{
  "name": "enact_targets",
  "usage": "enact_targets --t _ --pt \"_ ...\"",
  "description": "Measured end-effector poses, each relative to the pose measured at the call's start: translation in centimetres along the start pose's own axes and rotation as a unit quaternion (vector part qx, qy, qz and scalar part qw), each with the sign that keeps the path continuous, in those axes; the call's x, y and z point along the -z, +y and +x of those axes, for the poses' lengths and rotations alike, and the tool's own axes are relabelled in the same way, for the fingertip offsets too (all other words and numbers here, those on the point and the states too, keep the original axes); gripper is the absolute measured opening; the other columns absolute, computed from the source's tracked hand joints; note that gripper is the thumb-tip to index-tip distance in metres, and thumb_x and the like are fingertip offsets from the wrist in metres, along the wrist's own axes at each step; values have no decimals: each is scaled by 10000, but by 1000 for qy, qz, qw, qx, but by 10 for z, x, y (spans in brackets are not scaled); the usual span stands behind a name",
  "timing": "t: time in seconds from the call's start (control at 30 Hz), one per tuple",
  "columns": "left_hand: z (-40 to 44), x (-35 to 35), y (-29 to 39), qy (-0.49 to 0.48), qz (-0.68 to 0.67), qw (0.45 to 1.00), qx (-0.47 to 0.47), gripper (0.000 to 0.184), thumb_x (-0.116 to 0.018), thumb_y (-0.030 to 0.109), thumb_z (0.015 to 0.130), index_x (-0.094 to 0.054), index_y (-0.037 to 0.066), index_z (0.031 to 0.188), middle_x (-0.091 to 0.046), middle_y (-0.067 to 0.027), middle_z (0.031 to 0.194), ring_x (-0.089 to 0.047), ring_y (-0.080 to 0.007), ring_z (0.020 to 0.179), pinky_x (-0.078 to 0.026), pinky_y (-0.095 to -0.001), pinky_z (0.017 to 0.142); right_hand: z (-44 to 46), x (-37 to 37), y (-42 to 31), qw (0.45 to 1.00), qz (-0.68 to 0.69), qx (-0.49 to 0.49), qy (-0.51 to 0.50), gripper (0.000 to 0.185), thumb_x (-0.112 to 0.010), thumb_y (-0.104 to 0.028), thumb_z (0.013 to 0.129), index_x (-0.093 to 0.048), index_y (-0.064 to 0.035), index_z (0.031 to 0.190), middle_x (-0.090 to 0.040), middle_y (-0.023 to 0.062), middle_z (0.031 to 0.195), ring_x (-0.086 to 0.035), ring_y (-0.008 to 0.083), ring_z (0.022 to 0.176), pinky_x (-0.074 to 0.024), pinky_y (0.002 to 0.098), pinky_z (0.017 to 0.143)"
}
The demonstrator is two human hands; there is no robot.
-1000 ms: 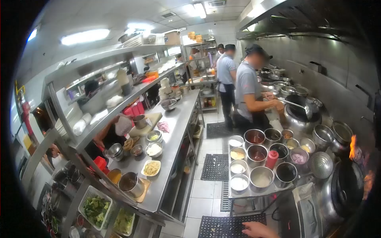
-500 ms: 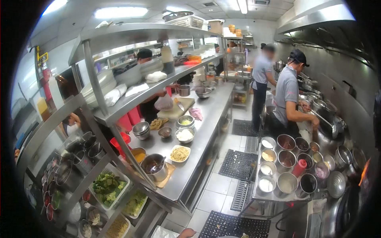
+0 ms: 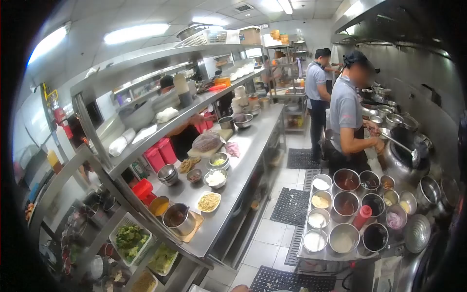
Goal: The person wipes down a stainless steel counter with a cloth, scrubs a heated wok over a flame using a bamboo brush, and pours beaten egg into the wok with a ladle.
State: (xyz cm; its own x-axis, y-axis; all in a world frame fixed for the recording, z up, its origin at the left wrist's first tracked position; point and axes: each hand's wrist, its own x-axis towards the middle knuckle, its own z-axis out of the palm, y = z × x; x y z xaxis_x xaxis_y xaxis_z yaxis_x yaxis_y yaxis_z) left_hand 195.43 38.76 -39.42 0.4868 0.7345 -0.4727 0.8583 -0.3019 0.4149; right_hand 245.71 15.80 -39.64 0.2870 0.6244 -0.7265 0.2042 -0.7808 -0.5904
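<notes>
Only a sliver of my left hand (image 3: 240, 289) shows at the bottom edge; its fingers are cut off, so I cannot tell what it holds. To its right, a pale rim (image 3: 282, 291) and a bit of green food (image 3: 304, 289) barely enter the picture. A white item (image 3: 198, 288) lies to its left, mostly cut off. My right hand is out of sight. Beyond my left hand lies a black perforated floor mat (image 3: 292, 281).
A steel counter (image 3: 243, 160) on the left carries a sauce pot (image 3: 178, 219), bowls and a bagged dark item (image 3: 206, 141). On the right, a stand (image 3: 304, 250) holds several containers and a red bottle (image 3: 362, 217). A co-worker (image 3: 348, 112) holds a ladle (image 3: 404, 148) over a wok.
My view has shifted, and my left hand has sunk almost out of the picture. The bag at the counter now lies on the board. The nearer co-worker's head has turned.
</notes>
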Motion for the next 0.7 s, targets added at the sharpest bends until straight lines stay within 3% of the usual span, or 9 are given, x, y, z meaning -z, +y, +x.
enact_targets --t 0.03,0.2,0.27,0.33,0.43,0.57,0.67,0.7 --pt "0 5 13 10 -28 999 18 509 -532 489 892 -750 31 852 -704 -229 871 -685 -374 835 -520 -476 780 5 11 -15 998 -11 -46 -38 315 -549 -230 955 -693 37 871 -664 135 761 -641 274 658 -503 413 618" --pt "5 47 94 70 -170 978 96 468 -544 454 885 -749 35 848 -700 -240 873 -681 -391 855 -514 -483 801 29 34 -30 998 -35 -58 -13 307 -549 -233 956 -679 38 898 -668 141 772 -645 272 662 -507 414 619" --pt "36 15 62 -16 -158 986 43 431 -556 436 882 -746 49 899 -698 -250 888 -679 -397 853 -513 -485 811 39 40 -50 998 -49 -45 -17 298 -554 -232 953 -673 37 910 -667 140 772 -644 271 658 -508 414 616" --pt "33 22 70 -54 -156 985 57 408 -557 407 897 -705 46 1016 -697 -234 924 -673 -364 854 -522 -471 797 49 40 -69 997 -59 -31 -23 290 -559 -232 950 -668 36 923 -666 139 771 -644 269 655 -509 413 613" --pt "-9 116 139 -80 -164 981 65 431 -558 363 919 -645 41 1192 -695 -210 978 -664 -316 854 -536 -450 777 60 33 -95 997 -72 -15 -29 280 -567 -230 946 -659 34 942 -665 138 770 -642 266 650 -510 412 609" --pt "100 80 37 -198 -74 975 66 493 -559 487 920 -707 70 1137 -689 -167 1162 -653 -324 1070 -490 -412 939 64 20 -138 996 -84 3 -31 270 -577 -228 940 -648 31 967 -664 135 769 -641 262 643 -512 411 603" --pt "126 143 34 13 -139 990 11 476 -509 467 960 -693 41 1068 -693 -180 1087 -660 -344 1005 -508 -441 879 71 5 -170 996 -88 14 -27 267 -585 -227 936 -639 30 985 -663 134 768 -640 259 638 -513 410 599" --pt "147 160 25 44 -212 976 18 445 -532 446 960 -692 49 1083 -704 -154 1072 -665 -298 996 -511 -414 870 72 0 -179 996 -87 16 -24 266 -588 -226 935 -637 29 992 -662 133 768 -639 258 636 -513 409 597"
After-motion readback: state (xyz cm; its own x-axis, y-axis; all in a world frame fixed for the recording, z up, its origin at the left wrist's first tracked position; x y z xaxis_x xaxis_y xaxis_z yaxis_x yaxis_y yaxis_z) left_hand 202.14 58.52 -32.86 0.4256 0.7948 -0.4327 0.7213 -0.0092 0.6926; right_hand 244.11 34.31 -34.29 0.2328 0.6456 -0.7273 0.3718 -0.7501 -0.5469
